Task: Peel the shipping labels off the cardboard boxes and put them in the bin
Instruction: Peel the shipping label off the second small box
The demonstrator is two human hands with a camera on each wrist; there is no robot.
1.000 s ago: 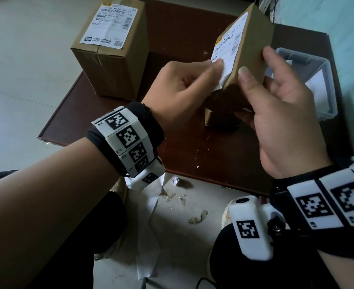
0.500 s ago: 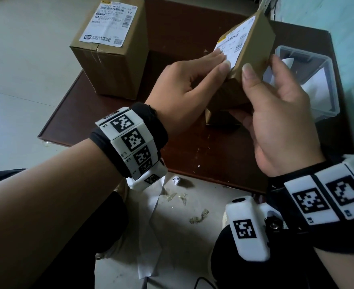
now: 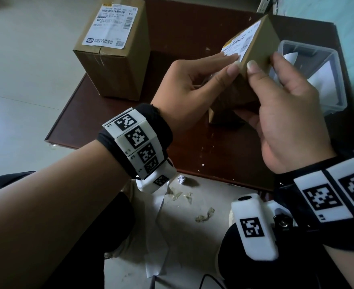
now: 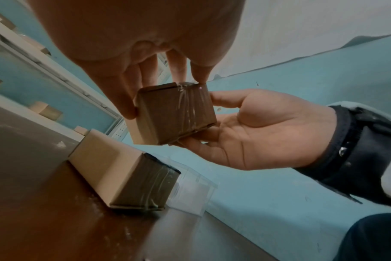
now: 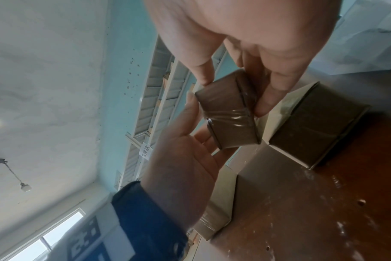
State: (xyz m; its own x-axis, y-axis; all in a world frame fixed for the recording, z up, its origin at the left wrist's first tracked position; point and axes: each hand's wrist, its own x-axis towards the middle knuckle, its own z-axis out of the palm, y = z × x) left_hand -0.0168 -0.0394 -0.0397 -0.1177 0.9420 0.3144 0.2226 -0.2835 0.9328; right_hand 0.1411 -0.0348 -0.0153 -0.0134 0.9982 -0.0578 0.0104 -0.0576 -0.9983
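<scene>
Mid-task: small box (image 3: 255, 57) held up over the worktop (image 3: 192, 142), label (image 3: 240, 43) still stuck on, right hand (image 3: 286, 113) curled round it, left hand (image 3: 192, 84) with straight fingers flat on the label's near edge, thumb against the box. Far left, second box (image 3: 111, 59) with label (image 3: 111, 28) untouched. Far right, clear bin (image 3: 336, 80) holding white sheets, likely peeled labels.
</scene>
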